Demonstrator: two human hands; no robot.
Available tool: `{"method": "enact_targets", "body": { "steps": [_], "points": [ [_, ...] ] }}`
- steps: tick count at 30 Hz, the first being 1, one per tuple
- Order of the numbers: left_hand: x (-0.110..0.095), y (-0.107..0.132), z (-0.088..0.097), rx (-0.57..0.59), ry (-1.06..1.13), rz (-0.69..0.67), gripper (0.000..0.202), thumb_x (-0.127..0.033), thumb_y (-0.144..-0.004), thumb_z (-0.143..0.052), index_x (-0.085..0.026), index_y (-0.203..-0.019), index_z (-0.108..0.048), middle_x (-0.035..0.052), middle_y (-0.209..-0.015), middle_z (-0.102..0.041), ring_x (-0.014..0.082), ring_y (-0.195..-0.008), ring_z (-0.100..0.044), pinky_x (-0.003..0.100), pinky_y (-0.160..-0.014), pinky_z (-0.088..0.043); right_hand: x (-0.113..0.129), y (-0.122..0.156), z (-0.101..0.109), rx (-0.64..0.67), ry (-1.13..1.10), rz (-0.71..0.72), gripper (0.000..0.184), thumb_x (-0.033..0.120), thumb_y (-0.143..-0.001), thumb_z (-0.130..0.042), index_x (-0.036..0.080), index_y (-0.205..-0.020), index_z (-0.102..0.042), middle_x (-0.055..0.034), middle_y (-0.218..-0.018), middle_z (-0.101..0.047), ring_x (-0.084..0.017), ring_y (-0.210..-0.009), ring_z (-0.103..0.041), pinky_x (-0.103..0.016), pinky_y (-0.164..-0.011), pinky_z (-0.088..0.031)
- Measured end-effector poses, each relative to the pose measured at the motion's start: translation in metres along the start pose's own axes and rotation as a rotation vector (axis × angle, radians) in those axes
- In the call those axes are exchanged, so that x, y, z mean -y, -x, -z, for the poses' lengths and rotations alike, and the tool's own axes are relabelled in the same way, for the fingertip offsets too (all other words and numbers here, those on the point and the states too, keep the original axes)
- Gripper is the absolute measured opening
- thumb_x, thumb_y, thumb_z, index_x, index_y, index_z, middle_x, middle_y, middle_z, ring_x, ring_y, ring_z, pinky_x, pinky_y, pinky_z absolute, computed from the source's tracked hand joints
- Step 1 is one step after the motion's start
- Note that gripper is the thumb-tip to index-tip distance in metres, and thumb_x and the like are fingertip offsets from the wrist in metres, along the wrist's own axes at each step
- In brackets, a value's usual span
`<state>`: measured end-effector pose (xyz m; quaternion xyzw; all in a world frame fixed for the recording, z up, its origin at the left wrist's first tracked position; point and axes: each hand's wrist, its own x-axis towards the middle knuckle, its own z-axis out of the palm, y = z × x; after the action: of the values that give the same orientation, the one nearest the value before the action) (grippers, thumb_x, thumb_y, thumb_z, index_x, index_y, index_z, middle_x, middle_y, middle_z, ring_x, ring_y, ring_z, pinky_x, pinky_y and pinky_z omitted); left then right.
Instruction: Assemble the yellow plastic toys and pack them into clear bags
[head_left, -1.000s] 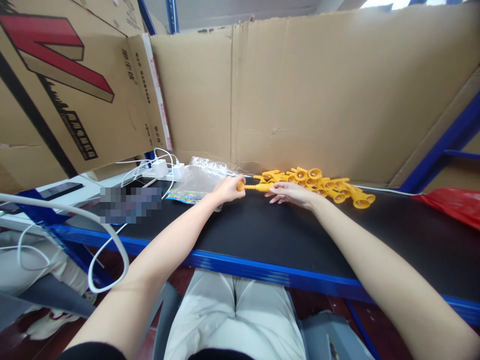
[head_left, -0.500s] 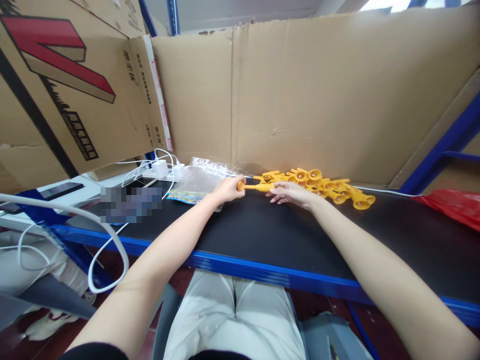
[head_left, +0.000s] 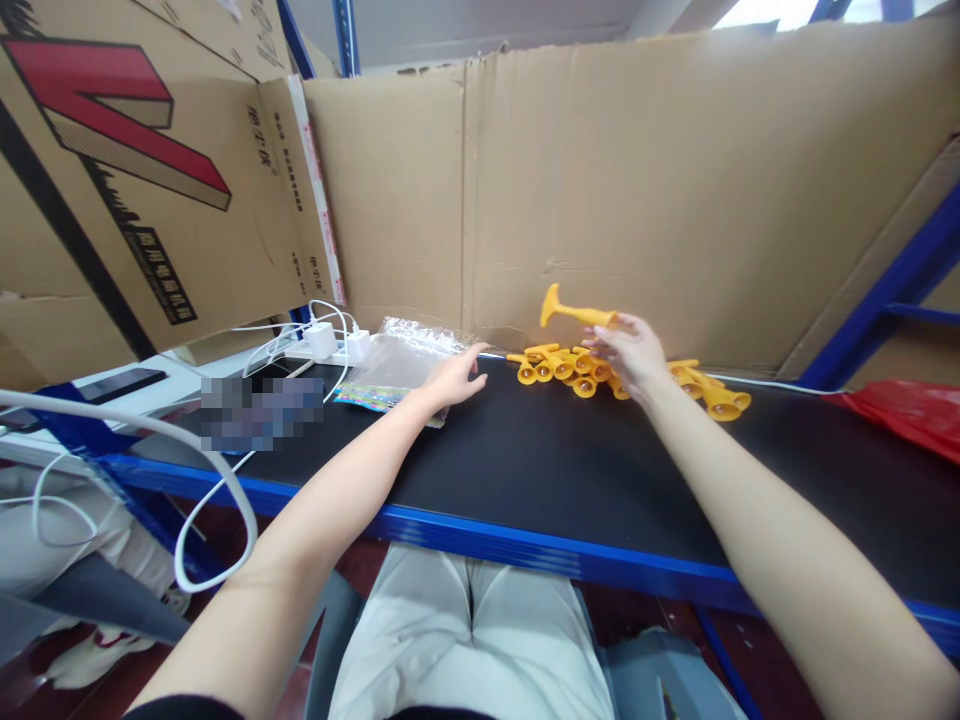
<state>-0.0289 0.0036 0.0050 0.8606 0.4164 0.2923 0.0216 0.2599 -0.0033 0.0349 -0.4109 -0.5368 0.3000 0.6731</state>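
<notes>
My right hand (head_left: 630, 352) is closed on the narrow end of a yellow horn-shaped plastic piece (head_left: 581, 313), held above the tabletop with its flared end to the left. Below and around that hand lies a pile of like yellow pieces (head_left: 562, 365), several with their round cups facing me; the hand hides part of the pile. My left hand (head_left: 456, 378) is open and holds nothing, its thumb apart from the fingers. Just beside it is a clear plastic bag (head_left: 390, 358) with a colourful printed edge.
The black tabletop (head_left: 510, 480) has a blue metal front edge (head_left: 525, 540). Cardboard (head_left: 637, 200) stands along the back, and a printed carton (head_left: 187, 180) at the left. White chargers (head_left: 321, 340) and cables lie left. A red plastic bag (head_left: 907, 415) is at the right.
My left hand has let go of the yellow piece and opened. My right hand has lifted that piece up and to the right, above the pile.
</notes>
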Motion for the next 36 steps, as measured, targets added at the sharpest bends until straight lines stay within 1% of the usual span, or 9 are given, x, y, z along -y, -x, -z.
{"method": "enact_targets", "body": {
  "steps": [4, 7, 11, 15, 20, 25, 30, 34, 36],
  "points": [
    [0.003, -0.001, -0.005, -0.008, 0.000, -0.020, 0.052, -0.027, -0.077, -0.049, -0.019, -0.127, -0.038, 0.0045, -0.090, -0.057, 0.0151, -0.074, -0.054, 0.030, -0.070, -0.044, -0.005, -0.011, 0.024, -0.272, 0.293, 0.247, 0.043, 0.031, -0.070, -0.062, 0.022, -0.105, -0.039, -0.0059, -0.095, -0.062, -0.017, -0.073, -0.063, -0.035, -0.069, -0.051],
    [0.005, -0.001, -0.007, -0.013, 0.016, -0.046, 0.052, -0.026, -0.077, -0.050, -0.017, -0.127, -0.038, 0.0064, -0.094, -0.056, 0.0165, -0.080, -0.054, 0.031, -0.074, -0.044, -0.013, -0.008, 0.041, -0.360, 0.680, 0.313, 0.042, 0.032, -0.073, -0.056, 0.020, -0.111, -0.042, -0.0090, -0.098, -0.061, -0.020, -0.078, -0.061, -0.037, -0.074, -0.048],
    [0.008, -0.001, -0.009, -0.010, 0.032, -0.065, 0.052, -0.026, -0.076, -0.050, -0.016, -0.126, -0.039, 0.0079, -0.095, -0.056, 0.0174, -0.082, -0.054, 0.032, -0.076, -0.044, -0.020, 0.001, 0.049, -0.318, 1.112, 0.264, 0.043, 0.026, -0.077, -0.049, 0.016, -0.118, -0.044, -0.0120, -0.098, -0.061, -0.025, -0.090, -0.056, -0.043, -0.080, -0.042],
    [0.010, -0.001, -0.010, 0.007, 0.034, -0.064, 0.050, -0.027, -0.076, -0.050, -0.017, -0.125, -0.039, 0.0079, -0.097, -0.055, 0.0177, -0.084, -0.054, 0.033, -0.077, -0.044, -0.020, 0.004, 0.043, -0.188, 1.347, 0.196, 0.039, 0.024, -0.078, -0.044, 0.017, -0.115, -0.053, -0.0131, -0.111, -0.057, -0.028, -0.104, -0.047, -0.045, -0.085, -0.037],
    [0.011, -0.002, -0.011, 0.013, 0.023, -0.065, 0.049, -0.026, -0.076, -0.049, -0.015, -0.123, -0.041, 0.0085, -0.098, -0.056, 0.0178, -0.086, -0.054, 0.033, -0.079, -0.044, -0.020, 0.002, 0.038, -0.094, 1.468, 0.079, 0.040, 0.026, -0.076, -0.043, 0.013, -0.110, -0.059, -0.0158, -0.114, -0.055, -0.031, -0.106, -0.045, -0.050, -0.086, -0.035],
    [0.011, -0.002, -0.011, 0.019, 0.011, -0.073, 0.047, -0.026, -0.077, -0.049, -0.015, -0.122, -0.043, 0.0084, -0.098, -0.057, 0.0176, -0.087, -0.054, 0.033, -0.080, -0.045, -0.018, 0.002, 0.041, -0.106, 1.493, 0.100, 0.041, 0.025, -0.072, -0.045, 0.011, -0.108, -0.059, -0.0174, -0.113, -0.055, -0.032, -0.104, -0.046, -0.052, -0.085, -0.035],
    [0.008, -0.001, -0.008, 0.028, -0.038, -0.026, 0.042, -0.026, -0.078, -0.049, -0.014, -0.118, -0.047, 0.0101, -0.105, -0.057, 0.0191, -0.093, -0.055, 0.033, -0.083, -0.044, -0.009, 0.006, 0.033, -0.180, 1.480, 0.275, 0.039, 0.024, -0.075, -0.041, 0.009, -0.106, -0.058, -0.0189, -0.115, -0.053, -0.033, -0.106, -0.043, -0.052, -0.084, -0.035],
    [0.004, 0.001, -0.004, 0.045, -0.150, 0.101, 0.045, -0.028, -0.076, -0.050, -0.012, -0.118, -0.047, 0.0149, -0.115, -0.053, 0.0253, -0.106, -0.051, 0.038, -0.090, -0.041, -0.010, 0.012, 0.016, -0.095, 1.433, 0.457, 0.041, 0.025, -0.079, -0.038, 0.008, -0.114, -0.053, -0.0194, -0.128, -0.045, -0.033, -0.119, -0.035, -0.054, -0.094, -0.027],
    [0.005, 0.002, -0.003, 0.112, -0.205, 0.176, 0.048, -0.031, -0.076, -0.051, -0.011, -0.119, -0.046, 0.0169, -0.119, -0.051, 0.0287, -0.110, -0.048, 0.041, -0.091, -0.040, -0.016, 0.017, 0.005, -0.031, 1.429, 0.522, 0.043, 0.025, -0.082, -0.036, 0.007, -0.118, -0.050, -0.0190, -0.133, -0.040, -0.031, -0.125, -0.030, -0.055, -0.100, -0.019]
  ]
}}
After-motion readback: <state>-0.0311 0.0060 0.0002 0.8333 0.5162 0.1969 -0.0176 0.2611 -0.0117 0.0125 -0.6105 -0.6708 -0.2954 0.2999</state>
